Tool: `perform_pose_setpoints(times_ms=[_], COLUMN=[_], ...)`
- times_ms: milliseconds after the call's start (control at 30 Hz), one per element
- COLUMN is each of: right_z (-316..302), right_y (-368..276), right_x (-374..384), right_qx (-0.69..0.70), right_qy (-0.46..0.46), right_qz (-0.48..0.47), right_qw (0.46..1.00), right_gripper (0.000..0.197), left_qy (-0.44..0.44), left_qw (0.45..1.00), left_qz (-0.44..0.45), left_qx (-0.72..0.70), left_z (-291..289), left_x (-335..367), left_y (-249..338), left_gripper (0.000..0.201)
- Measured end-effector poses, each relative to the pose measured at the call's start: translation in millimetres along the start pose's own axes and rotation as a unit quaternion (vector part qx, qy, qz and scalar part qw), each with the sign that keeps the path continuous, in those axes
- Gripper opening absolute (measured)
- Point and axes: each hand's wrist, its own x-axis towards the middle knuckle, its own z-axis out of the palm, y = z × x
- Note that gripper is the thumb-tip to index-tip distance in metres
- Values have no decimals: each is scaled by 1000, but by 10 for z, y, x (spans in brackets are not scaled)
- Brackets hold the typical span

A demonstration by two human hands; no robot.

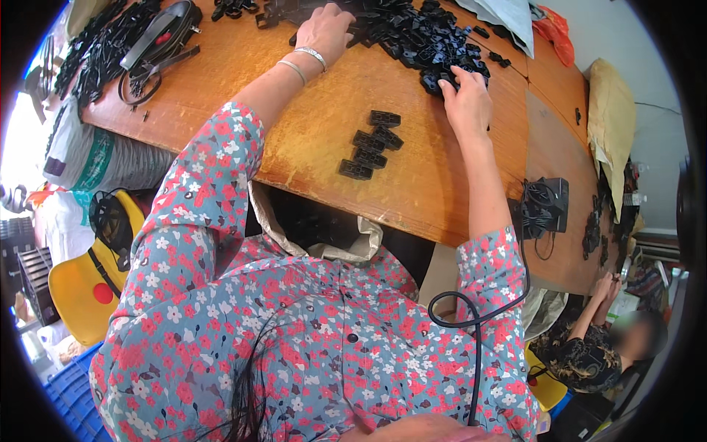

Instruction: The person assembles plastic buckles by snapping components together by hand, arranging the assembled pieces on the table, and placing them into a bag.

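My left hand [324, 33] reaches to the far edge of the table, its fingers spread and partly bent over dark parts. Two bracelets circle that wrist. At the near right edge of a heap of small black plastic parts [420, 37], my right hand [469, 103] has its thumb and forefinger parted, with the tips among the parts. Whether a single part is between those tips is hard to make out. Several black plastic blocks [370, 147] lie in a staggered column on the wooden table [309, 140], between my forearms.
A black bag [158, 44] and a tangle of black pieces [99, 51] occupy the far left. On the right sits a black box with coiled cable [545, 206]. A black cord [479, 353] hangs by my right arm. Another person [589, 339] works at the lower right.
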Motion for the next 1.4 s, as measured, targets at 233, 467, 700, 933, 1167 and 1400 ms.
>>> perform_pose_setpoints(times_ms=[233, 467, 700, 933, 1167, 1400], right_z=[86, 42, -79, 196, 115, 38], right_y=[-142, -201, -284, -174, -52, -237], right_x=[-57, -330, -644, -322, -427, -495], right_qx=[30, 104, 139, 109, 137, 93], right_qy=[-73, -39, -114, -85, -128, -115], right_qz=[-44, -17, -53, -19, 12, -3], right_qw=[996, 994, 982, 990, 982, 989], right_gripper=[27, 25, 20, 18, 23, 30], left_qy=[-5, -59, -80, -84, -66, -79], left_qw=[998, 979, 968, 965, 961, 968], left_qz=[5, 96, 104, 95, 88, 71], left_qx=[-60, -170, -216, -231, -255, -227], left_z=[-67, -280, -243, -206, -113, -86], left_x=[-109, -524, -786, -736, -793, -847], left_y=[185, 606, 654, 798, 662, 647], left_gripper=[17, 22, 25, 32, 38, 28])
